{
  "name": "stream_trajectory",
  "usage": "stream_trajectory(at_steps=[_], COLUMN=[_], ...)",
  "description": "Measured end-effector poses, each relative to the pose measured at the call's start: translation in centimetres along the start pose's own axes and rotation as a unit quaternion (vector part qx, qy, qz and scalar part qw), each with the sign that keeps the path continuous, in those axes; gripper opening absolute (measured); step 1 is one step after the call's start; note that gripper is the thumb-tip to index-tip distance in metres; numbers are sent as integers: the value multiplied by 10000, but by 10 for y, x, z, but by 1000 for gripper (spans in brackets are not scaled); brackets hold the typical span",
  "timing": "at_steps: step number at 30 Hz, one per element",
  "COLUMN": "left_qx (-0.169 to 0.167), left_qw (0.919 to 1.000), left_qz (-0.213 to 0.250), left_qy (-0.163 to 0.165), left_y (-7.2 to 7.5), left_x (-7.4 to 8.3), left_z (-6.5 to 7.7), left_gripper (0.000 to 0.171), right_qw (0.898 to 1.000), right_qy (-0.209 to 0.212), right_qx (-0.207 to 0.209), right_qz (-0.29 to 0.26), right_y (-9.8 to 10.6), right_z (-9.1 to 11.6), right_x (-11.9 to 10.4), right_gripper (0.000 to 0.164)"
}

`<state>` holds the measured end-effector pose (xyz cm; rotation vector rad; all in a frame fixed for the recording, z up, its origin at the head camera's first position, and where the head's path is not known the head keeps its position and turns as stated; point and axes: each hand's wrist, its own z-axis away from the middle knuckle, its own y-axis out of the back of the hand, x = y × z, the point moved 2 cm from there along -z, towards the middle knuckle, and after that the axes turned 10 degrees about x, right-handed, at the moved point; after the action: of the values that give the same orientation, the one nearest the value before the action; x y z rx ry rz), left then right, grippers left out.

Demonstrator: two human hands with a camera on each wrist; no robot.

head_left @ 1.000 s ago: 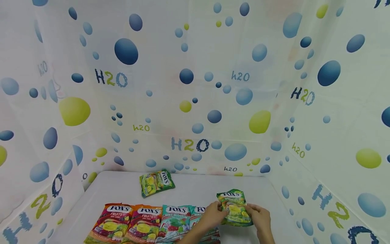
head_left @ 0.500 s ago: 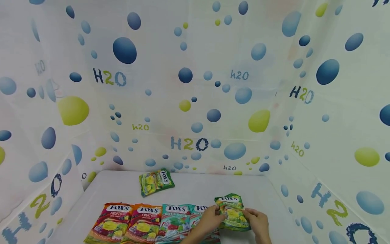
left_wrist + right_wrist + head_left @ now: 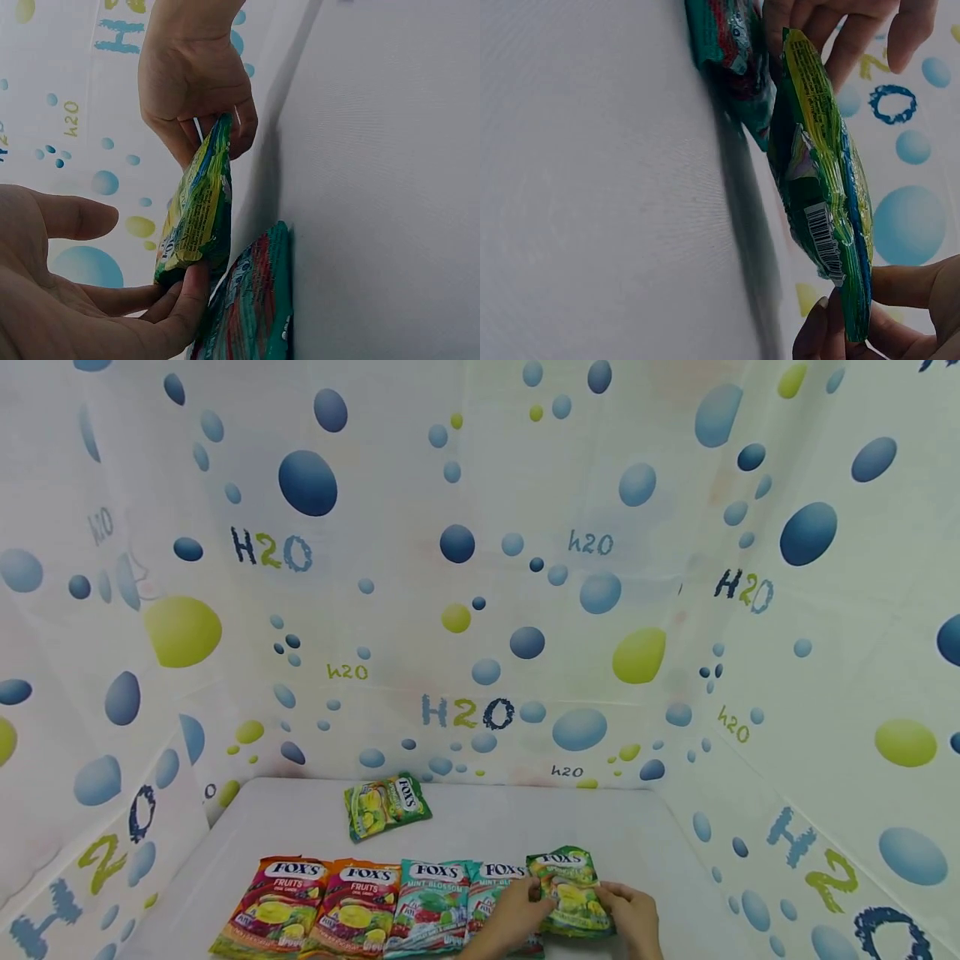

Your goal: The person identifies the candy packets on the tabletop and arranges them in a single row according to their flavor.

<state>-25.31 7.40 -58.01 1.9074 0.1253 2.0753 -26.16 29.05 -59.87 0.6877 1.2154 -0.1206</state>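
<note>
Both hands are at a green Fox's candy bag (image 3: 572, 897), tilted upright just right of the row of bags. My right hand (image 3: 632, 917) pinches its right edge between thumb and fingers. At the left edge, my left hand (image 3: 517, 914) touches the bag with its fingers; in the left wrist view the thumb (image 3: 84, 217) stands apart from it. A shadow falls on the white surface beside the bag in the right wrist view. The nearest teal mint candy bag (image 3: 486, 889) lies partly hidden behind my left hand and forearm.
To the left lie a teal candy bag (image 3: 431, 910), an orange fruits candy bag (image 3: 354, 910) and a red fruits candy bag (image 3: 276, 906). Another green candy bag (image 3: 386, 807) lies at the back of the white table (image 3: 480, 822). A bubble-patterned curtain (image 3: 405, 635) encloses the table.
The green candy bag between my hands has come down and slightly left, closer to the row. Both hands have moved with it. The other bags have stayed in place.
</note>
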Motion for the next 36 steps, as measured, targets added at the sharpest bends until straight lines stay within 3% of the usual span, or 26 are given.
stream_trajectory(at_steps=[12,22,30,36], left_qx=[-135,-202,-337,-384], left_qw=[9998,9996,9991,9975], left_qz=[-113,-182,243,584], left_qy=[24,-110,-55,-80], left_y=[-1,0,7,13], left_x=[-9,-12,-15,-17], left_z=[3,7,9,10], left_gripper=[50,44,40,42], right_qw=[9989,9901,9792,9756], right_qy=[245,583,778,867], right_qx=[80,172,161,160], right_qz=[395,1267,1865,2010], right_y=[-2,2,8,11], right_z=[3,5,4,4], right_x=[10,9,9,6], right_gripper=[31,26,33,33])
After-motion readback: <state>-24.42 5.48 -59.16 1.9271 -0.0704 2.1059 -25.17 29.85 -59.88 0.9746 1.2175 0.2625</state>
